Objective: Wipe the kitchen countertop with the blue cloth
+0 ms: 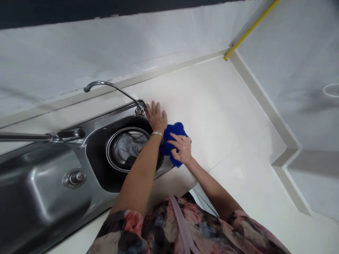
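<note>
My left hand [156,118] lies palm down on the corner beside the sink, next to the base of the tap [119,90]. Its fingers are spread, it holds nothing, and a bracelet [157,133] circles the wrist. A bright blue cloth [176,129] is bunched under my right hand [182,148], at the sink's right rim where it meets the white countertop [212,106]. The right fingers curve over the cloth and hold it against the surface. Part of the cloth is hidden beneath that hand.
Left of my arms is a steel double sink [97,197]. A round metal basin [107,151] with crumpled plastic and perforated metal inside sits in its right bowl. The left bowl has a drain fitting [74,178]. A yellow pipe [251,30] rises in the far corner.
</note>
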